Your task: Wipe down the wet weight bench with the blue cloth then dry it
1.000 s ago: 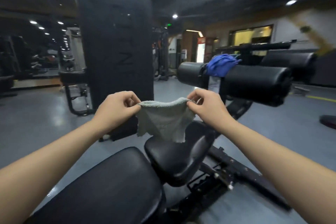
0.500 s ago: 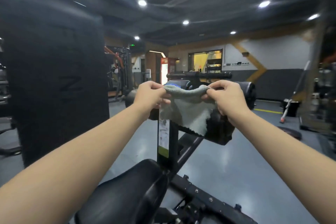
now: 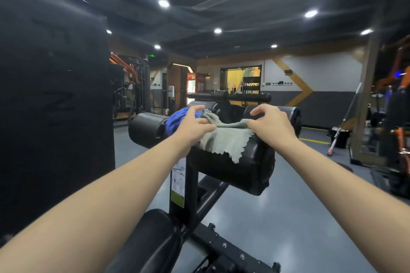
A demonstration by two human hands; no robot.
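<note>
Now, line by line:
Left fingers (image 3: 200, 121): pinched together on the left end of the grey towel (image 3: 226, 139), thumb and forefinger bunching the fabric.
Left hand (image 3: 195, 126): over the gap between the two roller pads, wrist against the blue cloth.
Right fingers (image 3: 255, 125): curled down onto the towel's right edge; the thumb seems to press the fabric against the pad, though the grip itself is partly hidden by the knuckles.
Right hand (image 3: 273, 124): on top of the right roller pad (image 3: 244, 173), palm down.
Grey towel: stretched between both hands and draped over the top of the right roller pad, its ragged lower edge hanging down the pad's near face.
Blue cloth (image 3: 175, 121): bunched on the bar between the left roller pad (image 3: 147, 127) and the left hand, touching the left wrist, held by neither hand.
Roller pads: black, cylindrical, side by side on a black upright post (image 3: 188, 184) that carries a white and green label.
Seat pad (image 3: 150, 241): black, low in the view, just before the post, between the two forearms.
Back pad (image 3: 55, 106): tall, black, blurred, filling the left side.
Floor (image 3: 288, 206): grey and glossy, with a yellow line far right.
Surroundings: dim gym, ceiling spotlights, machines with orange frames at both sides.
</note>
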